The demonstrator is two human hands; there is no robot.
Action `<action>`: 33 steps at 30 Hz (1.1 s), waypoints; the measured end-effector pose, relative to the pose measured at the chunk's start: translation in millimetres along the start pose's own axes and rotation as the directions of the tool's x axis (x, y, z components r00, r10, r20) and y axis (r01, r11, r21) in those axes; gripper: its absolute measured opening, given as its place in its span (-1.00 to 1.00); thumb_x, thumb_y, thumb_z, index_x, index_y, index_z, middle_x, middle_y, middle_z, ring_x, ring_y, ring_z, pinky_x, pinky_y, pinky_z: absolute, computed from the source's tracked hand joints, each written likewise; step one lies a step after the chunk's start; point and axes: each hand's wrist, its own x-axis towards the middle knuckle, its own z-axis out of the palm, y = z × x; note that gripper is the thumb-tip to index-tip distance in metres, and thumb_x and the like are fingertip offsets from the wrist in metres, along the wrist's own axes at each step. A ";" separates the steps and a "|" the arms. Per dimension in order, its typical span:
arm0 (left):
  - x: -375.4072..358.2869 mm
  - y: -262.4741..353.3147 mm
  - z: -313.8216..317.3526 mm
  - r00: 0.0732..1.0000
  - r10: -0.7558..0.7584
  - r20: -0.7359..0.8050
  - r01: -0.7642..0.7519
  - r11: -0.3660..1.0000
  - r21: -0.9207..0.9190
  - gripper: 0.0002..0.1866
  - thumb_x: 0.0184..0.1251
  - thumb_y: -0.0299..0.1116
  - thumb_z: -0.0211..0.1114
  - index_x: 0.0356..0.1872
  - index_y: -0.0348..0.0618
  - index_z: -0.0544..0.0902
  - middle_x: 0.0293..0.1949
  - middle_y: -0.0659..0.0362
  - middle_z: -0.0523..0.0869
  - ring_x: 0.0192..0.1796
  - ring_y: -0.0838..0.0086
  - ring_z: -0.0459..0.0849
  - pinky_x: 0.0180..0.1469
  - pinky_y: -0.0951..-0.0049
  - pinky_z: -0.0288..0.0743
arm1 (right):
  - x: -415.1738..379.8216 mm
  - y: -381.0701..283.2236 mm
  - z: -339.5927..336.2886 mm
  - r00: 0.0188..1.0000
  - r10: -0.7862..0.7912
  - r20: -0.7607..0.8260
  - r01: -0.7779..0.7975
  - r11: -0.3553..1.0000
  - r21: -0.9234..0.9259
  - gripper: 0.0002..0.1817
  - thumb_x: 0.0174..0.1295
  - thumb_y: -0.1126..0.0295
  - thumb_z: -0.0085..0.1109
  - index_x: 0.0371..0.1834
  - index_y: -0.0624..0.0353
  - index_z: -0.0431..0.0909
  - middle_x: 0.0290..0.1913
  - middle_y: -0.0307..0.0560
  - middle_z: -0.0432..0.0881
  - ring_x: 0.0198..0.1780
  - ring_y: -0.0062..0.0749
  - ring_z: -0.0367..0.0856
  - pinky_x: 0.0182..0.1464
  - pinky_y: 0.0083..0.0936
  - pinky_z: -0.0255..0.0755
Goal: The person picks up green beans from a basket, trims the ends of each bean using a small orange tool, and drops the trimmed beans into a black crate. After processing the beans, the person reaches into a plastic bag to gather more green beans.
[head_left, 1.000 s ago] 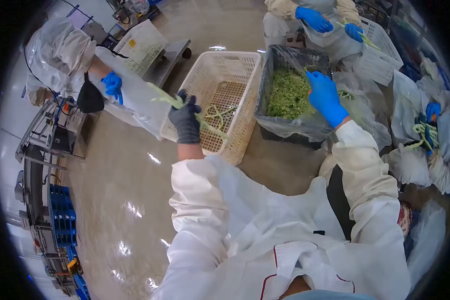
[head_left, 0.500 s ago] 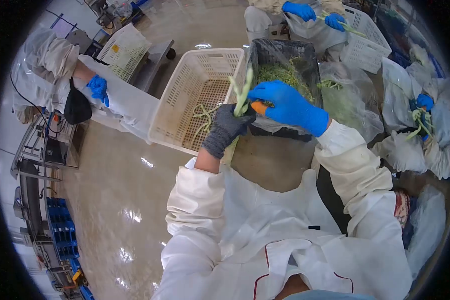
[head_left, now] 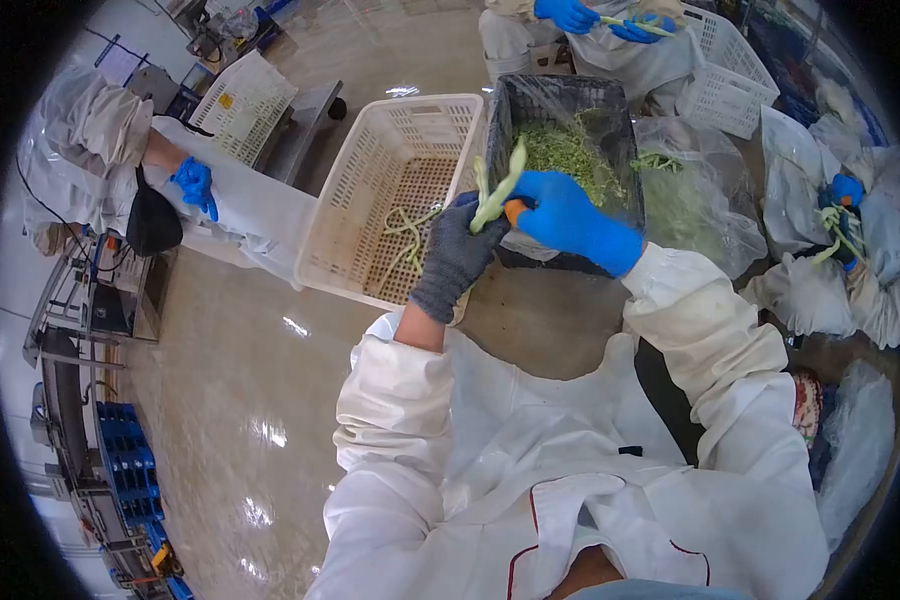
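My left hand, in a dark grey knit glove, is closed around a pale green forked vegetable stalk whose tips point up and away from me. Right beside it, my right hand, in a blue glove, grips a small tool with an orange handle; its working end is hidden by the stalk and the fingers. Both hands meet over the near gap between a white slotted crate and a black crate. Thin green stalks lie in the white crate, and green trimmings fill the lined black one.
Across from me a person's blue-gloved hands hold another stalk, near a second white crate. To the left stands a person with one blue glove showing. Another person at right handles green stalks. Clear plastic sheeting lies beside the black crate.
Both my hands have shifted slightly, with the stalk now leaning further right. Across from me, the other person's hands have moved left and their stalk lies flatter.
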 end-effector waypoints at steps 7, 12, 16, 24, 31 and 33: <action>2.7 10.4 -36.5 0.963 -0.034 -0.267 -0.115 0.845 -0.522 -0.68 0.29 -0.50 0.30 0.06 -0.32 0.61 0.04 0.09 0.65 0.03 0.42 0.64 0.12 0.45 0.52 | 9.2 29.4 -4.2 0.988 0.147 -0.051 -0.148 0.989 -0.009 -0.76 0.01 0.28 0.16 -0.30 0.11 0.69 -0.32 0.14 0.66 -0.32 0.10 0.64 -0.23 -0.17 0.50; 0.7 -31.4 -99.5 0.943 -0.075 -0.325 -0.298 0.248 -0.922 -0.62 0.41 -0.44 0.18 0.19 -0.34 0.44 0.12 -0.03 0.54 0.20 0.13 0.52 0.33 0.05 0.40 | 15.2 78.6 -63.0 0.956 0.237 -0.174 -0.293 0.799 -0.525 -0.77 0.01 0.26 0.16 -0.34 0.12 0.68 -0.33 0.15 0.66 -0.30 0.11 0.65 -0.22 -0.08 0.51; -4.0 -40.4 -109.8 0.931 -0.128 -0.342 -0.325 0.139 -0.936 -0.60 0.40 -0.43 0.19 0.21 -0.32 0.42 0.16 -0.02 0.53 0.23 0.12 0.50 0.34 0.01 0.37 | 9.0 101.9 -82.2 0.930 0.223 -0.292 -0.365 0.471 -0.803 -0.65 0.00 0.39 0.20 -0.08 0.10 0.63 -0.16 0.11 0.68 -0.17 0.10 0.65 -0.13 -0.04 0.52; 2.2 -21.4 -81.8 0.974 -0.072 -0.213 -0.194 0.204 -0.959 -0.58 0.44 -0.36 0.17 0.24 -0.33 0.41 0.17 -0.04 0.52 0.24 0.11 0.51 0.32 0.06 0.41 | 17.6 32.8 -40.3 0.990 0.036 0.134 -0.057 0.987 0.152 -0.49 0.12 0.45 0.11 0.22 0.06 0.52 -0.02 0.15 0.65 -0.09 -0.04 0.65 0.01 -0.31 0.51; 1.3 -20.2 -79.0 0.917 -0.177 -0.357 -0.233 0.491 -0.840 -0.57 0.40 -0.41 0.21 0.23 -0.35 0.42 0.13 -0.02 0.56 0.21 0.19 0.54 0.28 0.19 0.41 | 10.4 31.0 -35.2 0.971 -0.158 0.178 0.185 0.972 -0.146 -0.71 0.14 0.46 0.13 -0.04 0.15 0.62 -0.17 0.12 0.63 -0.18 -0.02 0.61 -0.11 -0.23 0.49; 3.2 -28.2 -76.3 0.774 -0.178 -0.607 -0.196 0.845 -0.498 -0.54 0.35 -0.44 0.26 0.23 -0.37 0.42 0.08 -0.02 0.58 0.17 0.24 0.55 0.24 0.31 0.40 | 8.4 28.6 -37.4 0.959 -0.228 0.169 0.272 0.910 -0.312 -0.78 0.12 0.45 0.15 -0.16 0.18 0.63 -0.26 0.08 0.60 -0.22 -0.03 0.58 -0.15 -0.21 0.45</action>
